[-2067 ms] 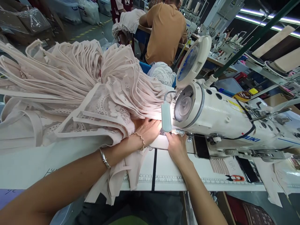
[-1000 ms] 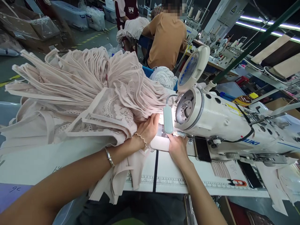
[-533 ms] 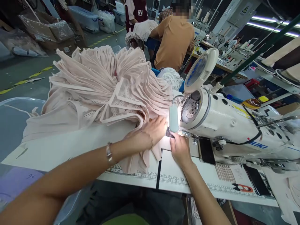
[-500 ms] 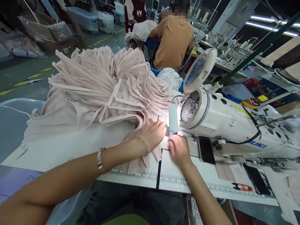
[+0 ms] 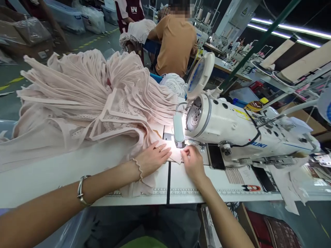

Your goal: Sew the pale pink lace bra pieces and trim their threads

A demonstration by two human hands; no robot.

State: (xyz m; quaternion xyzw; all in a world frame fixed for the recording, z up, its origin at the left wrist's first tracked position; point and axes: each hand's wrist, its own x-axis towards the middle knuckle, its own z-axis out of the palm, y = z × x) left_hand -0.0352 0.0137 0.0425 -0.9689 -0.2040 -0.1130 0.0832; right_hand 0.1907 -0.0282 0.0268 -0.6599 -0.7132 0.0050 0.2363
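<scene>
Pale pink fabric (image 5: 176,155) at sewing machine (image 5: 222,120)

Left hand (image 5: 152,159) lies open, flat atop the fabric — cloth reaches rightward beyond it. Right hand (image 5: 193,163) curls at the fabric's right edge — whether pinching it, cannot tell.

Snips (image 5: 250,188) (orange-handled), thread cones (image 5: 305,62), brown-shirted co-worker (image 5: 177,44)

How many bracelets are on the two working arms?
2, both on the left arm: a silver bangle farther up, and a thin wavy bracelet nearer the left hand. None shows on the right arm.
</scene>
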